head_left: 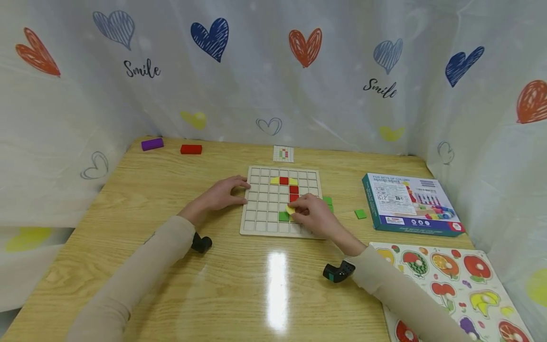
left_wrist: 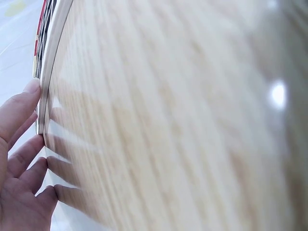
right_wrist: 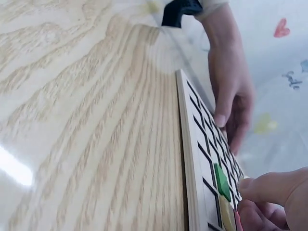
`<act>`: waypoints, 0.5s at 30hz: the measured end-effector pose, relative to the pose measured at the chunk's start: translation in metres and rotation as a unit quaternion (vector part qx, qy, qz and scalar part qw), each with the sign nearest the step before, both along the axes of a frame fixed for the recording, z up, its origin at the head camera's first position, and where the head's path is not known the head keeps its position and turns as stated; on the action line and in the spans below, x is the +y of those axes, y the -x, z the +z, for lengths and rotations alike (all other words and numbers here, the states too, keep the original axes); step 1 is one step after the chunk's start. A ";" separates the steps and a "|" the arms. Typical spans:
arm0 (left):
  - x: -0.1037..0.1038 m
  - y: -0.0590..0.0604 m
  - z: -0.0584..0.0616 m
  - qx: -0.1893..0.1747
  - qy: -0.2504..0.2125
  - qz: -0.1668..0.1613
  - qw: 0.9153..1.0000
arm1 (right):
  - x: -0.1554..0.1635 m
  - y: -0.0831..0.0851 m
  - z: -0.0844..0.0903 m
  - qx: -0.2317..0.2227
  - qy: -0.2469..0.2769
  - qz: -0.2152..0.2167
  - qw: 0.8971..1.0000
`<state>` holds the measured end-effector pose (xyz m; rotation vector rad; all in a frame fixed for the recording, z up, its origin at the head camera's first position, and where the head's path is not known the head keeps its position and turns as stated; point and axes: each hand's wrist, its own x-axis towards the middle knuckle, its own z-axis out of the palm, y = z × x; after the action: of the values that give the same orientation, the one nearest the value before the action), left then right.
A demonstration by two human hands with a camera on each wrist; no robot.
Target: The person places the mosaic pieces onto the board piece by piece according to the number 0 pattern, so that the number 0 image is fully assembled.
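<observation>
1. The right hand pinches a small yellow piece between thumb and fingertips, its fingers curled over it. The piece sticks out at the left end of those fingertips, low over the grid board.
2. The yellow piece sits just above and to the right of a green square already lying in a cell in the board's lower rows; the two are touching or nearly so, and which cannot be told.
3. In the right wrist view the curled fingertips hover just beside the green square.
4. The left hand lies against the board's left edge, fingers fairly straight and relaxed, holding nothing. Its fingertips touch the rim of the board in the left wrist view.
5. Further up the board, a column of red squares runs down from a red square flanked by two yellow pieces.
6. Loose green squares lie on the table right of the board.
7. A small pattern card lies beyond the board's far edge.
8. A teal box lies to the right, and a fruit puzzle near the right forearm.
9. A purple block and a red block sit at the far left of the table.
</observation>
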<state>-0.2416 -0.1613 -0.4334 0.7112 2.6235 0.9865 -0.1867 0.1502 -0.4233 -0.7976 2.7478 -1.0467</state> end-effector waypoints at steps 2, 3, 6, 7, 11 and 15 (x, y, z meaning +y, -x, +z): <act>0.000 0.001 0.000 0.000 -0.002 0.000 1.000 | -0.009 0.000 -0.001 0.007 -0.005 0.015 1.000; 0.000 0.001 0.000 0.000 -0.002 0.000 1.000 | -0.013 0.000 -0.002 0.013 -0.008 0.021 1.000; 0.000 0.001 -0.001 0.000 -0.001 0.002 1.000 | -0.024 -0.001 -0.003 0.022 -0.015 0.033 0.999; 0.000 0.002 -0.001 0.001 0.001 0.002 1.000 | -0.028 -0.001 -0.004 0.025 -0.019 0.034 0.999; 0.000 0.002 -0.002 0.003 0.003 0.004 1.000 | -0.037 -0.001 -0.006 0.024 -0.044 0.033 0.998; 0.000 0.001 -0.001 0.000 0.002 0.004 1.000 | -0.041 -0.002 -0.006 0.018 -0.058 0.029 0.998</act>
<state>-0.2429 -0.1613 -0.4344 0.7006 2.6297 0.9833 -0.1848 0.1091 -0.4296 -0.8802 2.7667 -0.8615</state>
